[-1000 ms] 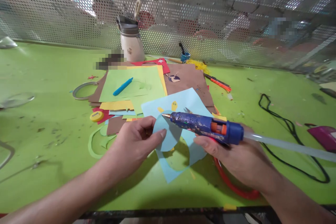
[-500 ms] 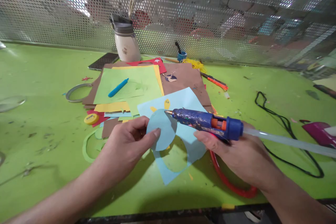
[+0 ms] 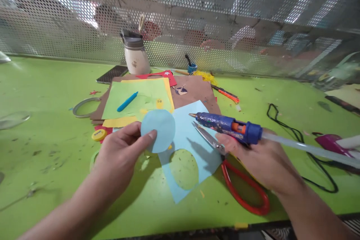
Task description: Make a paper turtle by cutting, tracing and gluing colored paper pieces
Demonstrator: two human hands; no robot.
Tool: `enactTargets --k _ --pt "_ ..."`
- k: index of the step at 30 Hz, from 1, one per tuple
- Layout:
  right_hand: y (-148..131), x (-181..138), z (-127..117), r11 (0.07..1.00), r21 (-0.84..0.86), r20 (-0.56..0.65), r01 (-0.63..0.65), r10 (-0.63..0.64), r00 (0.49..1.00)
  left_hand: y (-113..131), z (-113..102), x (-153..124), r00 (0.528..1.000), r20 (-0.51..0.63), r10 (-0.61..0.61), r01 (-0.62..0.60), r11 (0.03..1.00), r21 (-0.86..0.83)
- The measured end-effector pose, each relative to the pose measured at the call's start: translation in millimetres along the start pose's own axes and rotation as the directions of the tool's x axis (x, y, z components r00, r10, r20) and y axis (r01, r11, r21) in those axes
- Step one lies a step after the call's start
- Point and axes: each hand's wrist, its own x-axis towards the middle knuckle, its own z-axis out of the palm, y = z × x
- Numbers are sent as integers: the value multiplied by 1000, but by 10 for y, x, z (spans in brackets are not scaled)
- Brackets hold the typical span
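Between thumb and fingers, my left hand (image 3: 123, 146) pinches a light blue paper circle (image 3: 161, 129). Small yellow paper pieces (image 3: 159, 103) stick out past its edge; how they are joined is hidden behind it. My right hand (image 3: 253, 157) is wrapped round a blue glue gun (image 3: 219, 122), its metal nozzle pointing left, apart from the circle. A clear glue stick (image 3: 303, 148) runs out of its back. Below the gun lie red-handled scissors (image 3: 244, 191), blades over a light blue sheet (image 3: 194, 135) with a round hole cut in it.
Behind are stacked green paper (image 3: 112, 97) with a blue marker (image 3: 127, 101), brown card (image 3: 197, 90), a phone (image 3: 111, 74) and a bottle (image 3: 137, 58). A tape ring (image 3: 75, 109) and a yellow round piece (image 3: 99, 135) lie left. A black cord (image 3: 287, 129) loops at right. A perforated metal screen (image 3: 180, 33) closes the back.
My left hand has drawn the paper circle left, away from the nozzle. The glue gun has shifted slightly right, and the scissor blades below it now show.
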Motion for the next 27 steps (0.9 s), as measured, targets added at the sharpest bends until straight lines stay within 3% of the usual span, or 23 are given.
enactTargets --k 2,5,8,12,19,22,25,27 --pt "103 87 -30 999 -53 -27 6 -7 1000 62 -15 17 997 -77 16 -23 995 -93" --pt "289 335 -81 971 -210 -9 117 -121 993 151 -45 40 987 -156 22 -55 976 -212" --pt "461 662 -115 861 -432 179 269 -210 961 191 -82 53 991 -132 -2 -36 957 -289" --pt "600 1014 -68 790 -472 383 390 -215 898 221 -118 61 990 -130 50 -94 931 -354" --pt "666 1209 35 747 -408 603 525 -211 769 334 -234 108 935 -286 210 -309 877 -368" --pt "639 1239 -31 738 -378 627 559 -240 741 373 -316 114 917 -314 245 -356 859 -368" --pt "433 1172 -37 725 -386 564 570 -303 768 434 -396 73 904 -306 298 -402 833 -379" --pt "154 1021 86 718 -398 484 571 -365 796 475 -451 40 894 -293 340 -438 803 -404"
